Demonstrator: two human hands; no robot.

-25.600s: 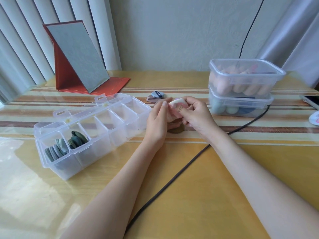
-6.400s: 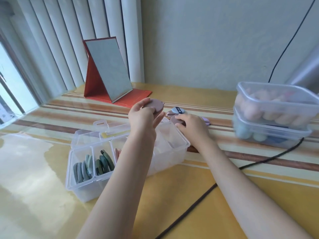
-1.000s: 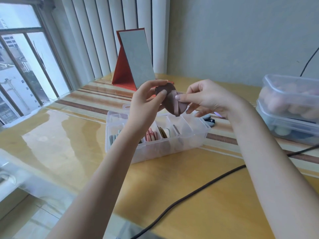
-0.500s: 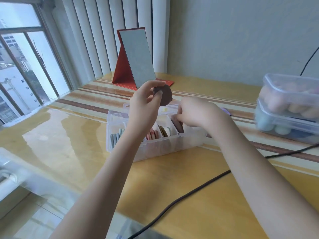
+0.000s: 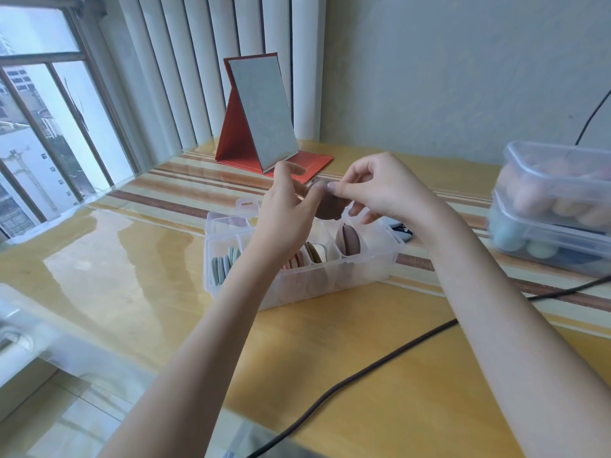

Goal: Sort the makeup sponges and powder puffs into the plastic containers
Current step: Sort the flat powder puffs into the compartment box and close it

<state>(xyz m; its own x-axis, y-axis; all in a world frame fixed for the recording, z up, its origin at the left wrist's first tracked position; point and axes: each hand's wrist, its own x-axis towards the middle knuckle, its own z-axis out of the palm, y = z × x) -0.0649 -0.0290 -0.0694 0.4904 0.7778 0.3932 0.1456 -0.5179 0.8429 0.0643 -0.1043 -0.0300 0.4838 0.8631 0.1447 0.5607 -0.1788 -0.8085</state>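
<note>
A clear divided organizer box (image 5: pixel 377 269) stands on the table. Its compartments hold grey-green puffs (image 5: pixel 222 266), pink ones (image 5: pixel 295 260), tan and white ones (image 5: pixel 316 252), and a brown puff (image 5: pixel 349 239) standing on edge at the right. Above the box, my left hand (image 5: pixel 288 213) and my right hand (image 5: pixel 380 190) both pinch a brown powder puff (image 5: pixel 329 208) between their fingertips. Part of that puff is hidden by my fingers.
Two stacked lidded tubs (image 5: pixel 555 206) with sponges sit at the right. A red folding mirror (image 5: pixel 261 117) stands behind the box. A dark cable (image 5: pixel 363 368) crosses the table's near side. A small dark item (image 5: pixel 401 228) lies right of the box.
My right hand came up out of the right compartment, leaving a brown puff there, and now pinches the puff that my left hand kept holding above the box.
</note>
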